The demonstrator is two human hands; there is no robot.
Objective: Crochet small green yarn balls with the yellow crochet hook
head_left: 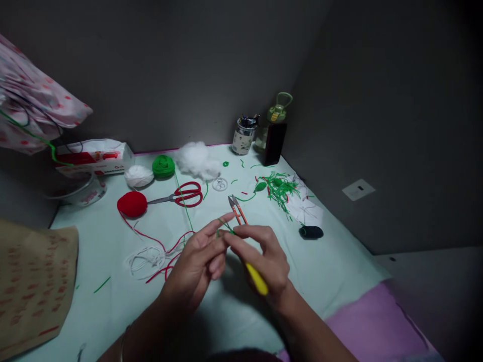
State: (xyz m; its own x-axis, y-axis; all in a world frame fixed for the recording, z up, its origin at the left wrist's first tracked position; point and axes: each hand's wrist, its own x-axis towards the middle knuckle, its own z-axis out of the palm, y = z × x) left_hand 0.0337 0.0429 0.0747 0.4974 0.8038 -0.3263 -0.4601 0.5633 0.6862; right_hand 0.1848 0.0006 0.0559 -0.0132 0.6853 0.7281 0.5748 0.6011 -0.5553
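My left hand pinches green yarn, with a strand running over its raised index finger. A crochet hook with a yellow handle is held in my right hand; its tip is hidden among the fingers and yarn. Both hands meet over the table's middle. Just beyond them lie orange-handled thread snips. A green strand leads back from near my left hand to a green yarn ball. Loose white yarn and red yarn lie left of my left hand.
Red-handled scissors, a red yarn ball, a white yarn ball and white stuffing stand at the back left. Green scraps, a phone and a pen jar are to the right. A paper bag stands left.
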